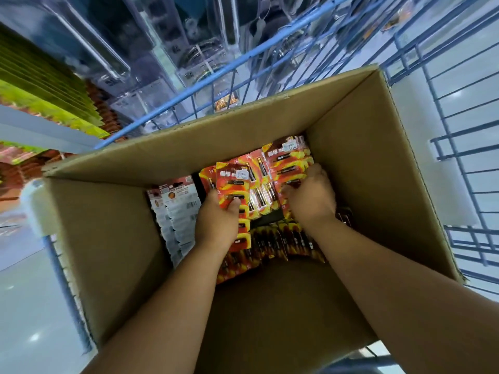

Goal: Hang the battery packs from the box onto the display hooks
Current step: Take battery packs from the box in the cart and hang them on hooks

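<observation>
A large open cardboard box (378, 168) sits in a blue wire cart, and both my arms reach down into it. Red and yellow battery packs (287, 164) lie in loose stacks on its bottom. My left hand (217, 220) grips a small stack of these battery packs (232, 184), thumb pressed on the top card. My right hand (310, 197) is curled over packs on the right side of the pile, fingers closed around their edges. Display hooks with hanging goods (205, 66) show blurred beyond the box.
White-backed packs (175, 211) stand in a row along the box's left side. The blue wire cart (453, 147) surrounds the box. Green and red hanging goods (48, 90) fill the shelving at upper left. Pale floor (24, 306) lies at left.
</observation>
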A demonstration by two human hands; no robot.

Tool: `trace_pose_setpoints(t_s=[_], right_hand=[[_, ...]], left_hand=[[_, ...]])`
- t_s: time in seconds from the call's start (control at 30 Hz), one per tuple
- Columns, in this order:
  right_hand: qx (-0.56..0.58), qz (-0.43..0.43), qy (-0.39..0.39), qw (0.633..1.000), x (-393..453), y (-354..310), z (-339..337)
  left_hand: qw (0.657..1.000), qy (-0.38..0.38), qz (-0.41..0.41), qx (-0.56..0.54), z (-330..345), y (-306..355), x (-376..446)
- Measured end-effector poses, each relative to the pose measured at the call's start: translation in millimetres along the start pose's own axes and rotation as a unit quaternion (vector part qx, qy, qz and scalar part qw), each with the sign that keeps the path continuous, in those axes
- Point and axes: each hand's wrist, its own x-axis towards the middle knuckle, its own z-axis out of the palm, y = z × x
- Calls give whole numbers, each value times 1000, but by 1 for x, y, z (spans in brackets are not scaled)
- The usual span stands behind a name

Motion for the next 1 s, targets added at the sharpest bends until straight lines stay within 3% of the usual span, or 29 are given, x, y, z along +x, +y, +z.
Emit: trace_pose_setpoints(t_s=[0.13,0.23,0.4,0.53,1.0], right_hand=[[195,41,-51,979,7,-2,-6],[313,91,-99,940,4,-5,-16],[422,123,-207,874,-40,-13,-61],[500,88,-266,819,-91,-27,-98],[613,-95,-188,761,-280,-152,-192]], left_hand=[[991,2,-40,-130,-13,3,-6],[983,-10,-48,-177,-24,9,-19],[975,-48,-29,-215,-61,30,-62],[967,-50,2,-251,-105,45,-104],[924,-44,224,-308,-314,46,-217]])
